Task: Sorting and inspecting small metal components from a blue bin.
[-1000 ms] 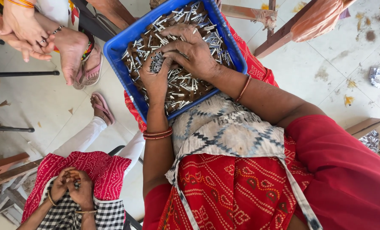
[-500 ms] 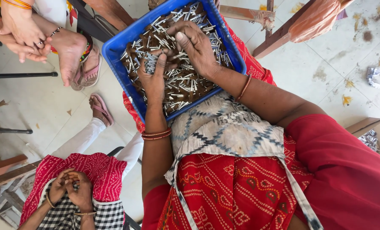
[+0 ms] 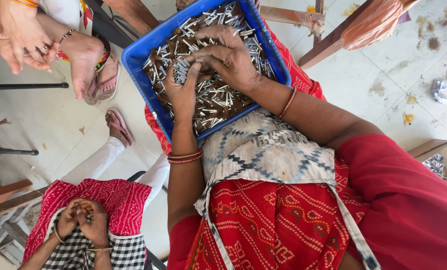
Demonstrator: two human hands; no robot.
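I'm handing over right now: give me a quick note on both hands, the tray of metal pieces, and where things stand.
Left hand: closed around a small bundle of metal pieces, held over the blue tray.
Right hand: palm down in the tray, fingers at the bundle.
The tray rests on the lap, filled with loose metal pieces.
Done: one bundle gathered.
Left: most pieces lie loose, unsorted.

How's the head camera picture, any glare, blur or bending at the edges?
Head view: soft even daylight, faint shadows; small glints on the metal pins in the blue tray; both hands, left hand and right hand, are sharp; wide-angle stretch toward the corners.
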